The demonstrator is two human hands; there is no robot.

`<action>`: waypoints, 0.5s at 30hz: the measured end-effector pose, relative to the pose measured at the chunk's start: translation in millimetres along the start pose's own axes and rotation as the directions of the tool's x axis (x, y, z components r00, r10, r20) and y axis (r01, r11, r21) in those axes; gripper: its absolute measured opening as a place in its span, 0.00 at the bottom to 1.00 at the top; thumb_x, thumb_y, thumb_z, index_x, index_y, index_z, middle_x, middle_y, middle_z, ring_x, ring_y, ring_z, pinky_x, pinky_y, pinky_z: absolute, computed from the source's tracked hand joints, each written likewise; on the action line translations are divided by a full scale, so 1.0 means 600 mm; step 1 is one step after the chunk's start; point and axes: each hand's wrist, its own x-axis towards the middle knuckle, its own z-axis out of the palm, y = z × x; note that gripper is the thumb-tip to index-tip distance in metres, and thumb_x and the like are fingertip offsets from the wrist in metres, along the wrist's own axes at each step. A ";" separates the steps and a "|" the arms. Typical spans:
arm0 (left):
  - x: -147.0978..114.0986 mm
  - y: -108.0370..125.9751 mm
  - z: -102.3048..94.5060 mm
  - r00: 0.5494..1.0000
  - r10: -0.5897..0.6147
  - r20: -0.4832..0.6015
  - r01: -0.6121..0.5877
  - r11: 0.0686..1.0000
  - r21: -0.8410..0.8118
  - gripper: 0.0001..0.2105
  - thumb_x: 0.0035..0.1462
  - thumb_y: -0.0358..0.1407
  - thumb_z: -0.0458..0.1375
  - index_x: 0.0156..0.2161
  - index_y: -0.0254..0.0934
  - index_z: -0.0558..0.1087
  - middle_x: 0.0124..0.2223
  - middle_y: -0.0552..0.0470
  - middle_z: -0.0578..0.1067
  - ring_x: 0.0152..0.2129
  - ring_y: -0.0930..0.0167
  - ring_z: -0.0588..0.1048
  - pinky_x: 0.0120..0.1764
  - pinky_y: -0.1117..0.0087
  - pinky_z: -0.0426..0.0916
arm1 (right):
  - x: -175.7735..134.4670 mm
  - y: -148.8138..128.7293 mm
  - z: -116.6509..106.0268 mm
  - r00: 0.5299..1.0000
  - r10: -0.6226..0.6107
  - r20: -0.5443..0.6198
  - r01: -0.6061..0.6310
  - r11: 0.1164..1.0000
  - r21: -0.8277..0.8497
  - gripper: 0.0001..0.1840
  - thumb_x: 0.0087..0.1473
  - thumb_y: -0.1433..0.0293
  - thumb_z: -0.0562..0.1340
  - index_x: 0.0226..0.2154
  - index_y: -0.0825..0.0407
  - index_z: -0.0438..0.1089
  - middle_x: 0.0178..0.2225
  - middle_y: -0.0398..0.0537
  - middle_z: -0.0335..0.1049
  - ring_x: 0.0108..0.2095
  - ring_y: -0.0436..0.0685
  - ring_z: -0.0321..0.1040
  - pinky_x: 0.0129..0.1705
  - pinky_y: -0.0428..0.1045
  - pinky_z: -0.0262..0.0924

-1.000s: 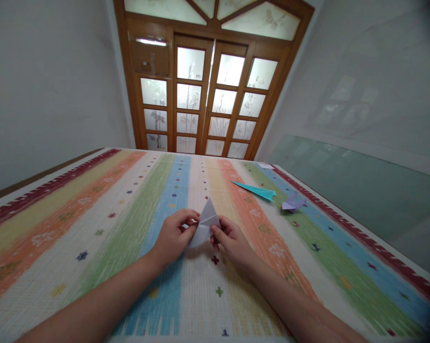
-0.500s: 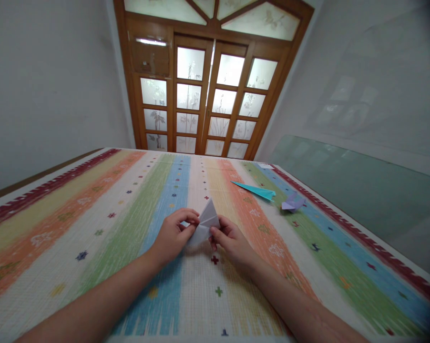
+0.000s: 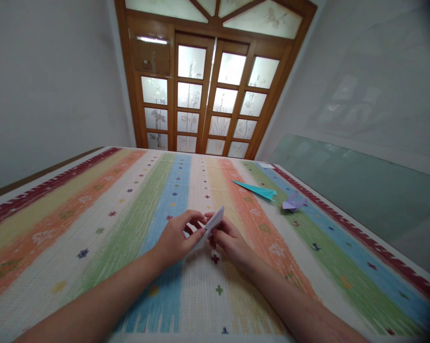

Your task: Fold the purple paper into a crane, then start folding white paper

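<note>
A pale lavender folded paper [image 3: 214, 222] is held just above the striped tablecloth [image 3: 93, 228] in the middle of the view. My left hand [image 3: 175, 238] pinches its lower left part, thumb and fingers closed on it. My right hand [image 3: 229, 240] grips its right side from below. The paper is tilted, its upper corner pointing up and to the right. Most of its lower half is hidden between my fingers.
A teal folded paper plane [image 3: 258, 189] and a small lavender folded paper figure [image 3: 291, 203] lie on the cloth at the far right. Wooden glass-paned doors [image 3: 208, 105] stand beyond the table's far edge. A glass sheet [image 3: 361, 190] leans along the right wall.
The paper's upright pointed flap has been folded down and the piece now looks narrower and more tilted. Both hands stay in the same place, the fingers shifted slightly.
</note>
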 end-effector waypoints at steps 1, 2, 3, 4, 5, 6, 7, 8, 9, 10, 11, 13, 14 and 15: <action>-0.001 0.001 0.002 1.000 0.007 0.013 -0.007 1.000 0.003 0.09 0.59 0.33 0.59 0.46 0.38 0.72 0.43 0.47 0.78 0.35 0.69 0.77 0.34 0.71 0.72 | 0.000 -0.001 0.002 1.000 0.002 -0.012 -0.002 1.000 0.008 0.20 0.53 0.65 0.63 0.49 0.49 0.64 0.36 0.45 0.67 0.27 0.47 0.61 0.28 0.45 0.58; -0.001 0.001 0.004 1.000 0.019 0.023 -0.020 1.000 0.016 0.09 0.59 0.34 0.59 0.46 0.38 0.72 0.43 0.47 0.78 0.36 0.69 0.77 0.34 0.71 0.72 | 0.000 -0.001 0.003 1.000 0.001 -0.025 0.000 1.000 0.010 0.21 0.53 0.64 0.64 0.49 0.49 0.64 0.37 0.46 0.68 0.27 0.48 0.61 0.28 0.45 0.59; -0.001 0.001 0.005 0.999 0.035 0.029 -0.036 0.999 0.035 0.09 0.60 0.34 0.58 0.46 0.38 0.73 0.43 0.47 0.78 0.36 0.68 0.77 0.35 0.70 0.72 | 0.000 -0.001 0.003 0.999 -0.003 -0.034 0.003 1.000 0.007 0.21 0.52 0.64 0.64 0.49 0.49 0.65 0.38 0.46 0.68 0.28 0.48 0.62 0.28 0.45 0.59; -0.001 0.000 0.006 0.998 0.054 0.030 -0.056 0.997 0.059 0.09 0.60 0.34 0.58 0.46 0.38 0.73 0.44 0.46 0.78 0.36 0.68 0.77 0.34 0.70 0.72 | 0.000 -0.001 0.003 0.999 -0.008 -0.038 0.008 1.000 0.002 0.21 0.52 0.63 0.64 0.49 0.48 0.64 0.38 0.46 0.68 0.29 0.49 0.62 0.28 0.45 0.60; -0.001 -0.001 0.006 0.997 0.076 0.031 -0.078 0.993 0.087 0.10 0.60 0.34 0.58 0.46 0.39 0.74 0.44 0.46 0.78 0.37 0.67 0.76 0.35 0.69 0.72 | 0.001 -0.001 0.003 0.999 -0.013 -0.035 0.013 1.000 -0.004 0.22 0.52 0.63 0.65 0.49 0.48 0.64 0.39 0.47 0.68 0.29 0.49 0.63 0.28 0.45 0.60; -0.001 -0.002 0.005 0.995 0.099 0.031 -0.102 0.988 0.114 0.10 0.60 0.33 0.57 0.47 0.39 0.74 0.44 0.46 0.78 0.37 0.67 0.76 0.35 0.68 0.72 | 0.001 0.000 0.002 0.999 -0.017 -0.028 0.017 1.000 -0.013 0.22 0.52 0.62 0.65 0.49 0.48 0.64 0.39 0.47 0.68 0.30 0.49 0.63 0.29 0.45 0.61; -0.001 -0.002 0.005 0.992 0.121 0.030 -0.124 0.982 0.139 0.11 0.60 0.32 0.57 0.48 0.40 0.74 0.45 0.46 0.78 0.38 0.66 0.76 0.36 0.68 0.72 | 0.001 0.000 0.002 1.000 -0.021 -0.017 0.021 0.999 -0.025 0.22 0.53 0.62 0.64 0.49 0.49 0.64 0.39 0.47 0.68 0.30 0.49 0.63 0.29 0.45 0.61; -0.001 -0.003 0.005 0.990 0.140 0.028 -0.143 0.977 0.161 0.11 0.60 0.31 0.57 0.48 0.40 0.74 0.45 0.46 0.78 0.39 0.66 0.76 0.37 0.67 0.72 | 0.001 0.000 0.001 1.000 -0.027 -0.006 0.027 0.999 -0.038 0.21 0.53 0.61 0.64 0.48 0.49 0.64 0.38 0.47 0.68 0.30 0.49 0.63 0.30 0.46 0.61; -0.001 -0.003 0.004 0.988 0.154 0.025 -0.156 0.971 0.180 0.12 0.60 0.31 0.56 0.48 0.40 0.74 0.45 0.46 0.78 0.40 0.66 0.75 0.39 0.66 0.72 | 0.001 0.000 0.001 0.999 -0.034 0.008 0.035 0.998 -0.051 0.20 0.53 0.62 0.64 0.48 0.48 0.64 0.38 0.46 0.67 0.31 0.50 0.62 0.30 0.46 0.62; -0.001 -0.003 0.004 0.987 0.162 0.018 -0.163 0.968 0.193 0.11 0.60 0.30 0.56 0.47 0.41 0.75 0.46 0.47 0.78 0.41 0.65 0.75 0.40 0.65 0.71 | 0.001 -0.001 0.001 0.999 -0.044 0.021 0.045 0.997 -0.061 0.19 0.53 0.63 0.64 0.47 0.48 0.64 0.37 0.46 0.66 0.31 0.50 0.62 0.31 0.46 0.62; -0.001 -0.003 0.004 0.986 0.167 0.008 -0.165 0.966 0.199 0.11 0.60 0.30 0.56 0.47 0.41 0.75 0.46 0.47 0.78 0.42 0.66 0.75 0.42 0.65 0.71 | 0.000 -0.001 0.001 0.998 -0.054 0.036 0.056 0.996 -0.068 0.18 0.53 0.64 0.63 0.47 0.48 0.64 0.37 0.45 0.65 0.32 0.51 0.63 0.31 0.46 0.62; -0.001 -0.002 0.004 0.985 0.173 -0.012 -0.167 0.965 0.201 0.11 0.60 0.29 0.56 0.46 0.41 0.75 0.46 0.48 0.78 0.43 0.66 0.75 0.43 0.65 0.70 | -0.001 -0.001 -0.001 0.995 -0.073 0.069 0.078 0.994 -0.081 0.19 0.53 0.66 0.63 0.48 0.47 0.64 0.38 0.45 0.65 0.34 0.51 0.63 0.32 0.46 0.62; -0.001 -0.001 0.005 0.984 0.178 -0.017 -0.171 0.965 0.200 0.11 0.60 0.29 0.56 0.46 0.41 0.75 0.46 0.48 0.78 0.43 0.66 0.75 0.43 0.65 0.70 | -0.001 0.000 -0.002 0.994 -0.079 0.081 0.086 0.992 -0.088 0.20 0.52 0.67 0.63 0.49 0.47 0.63 0.39 0.46 0.65 0.34 0.52 0.63 0.33 0.46 0.62; -0.001 -0.001 0.005 0.983 0.183 -0.020 -0.175 0.964 0.199 0.11 0.60 0.29 0.56 0.45 0.41 0.75 0.45 0.48 0.78 0.43 0.66 0.75 0.43 0.65 0.70 | -0.001 0.001 -0.004 0.992 -0.084 0.094 0.092 0.991 -0.095 0.21 0.52 0.68 0.64 0.49 0.47 0.63 0.39 0.46 0.65 0.35 0.52 0.63 0.33 0.46 0.62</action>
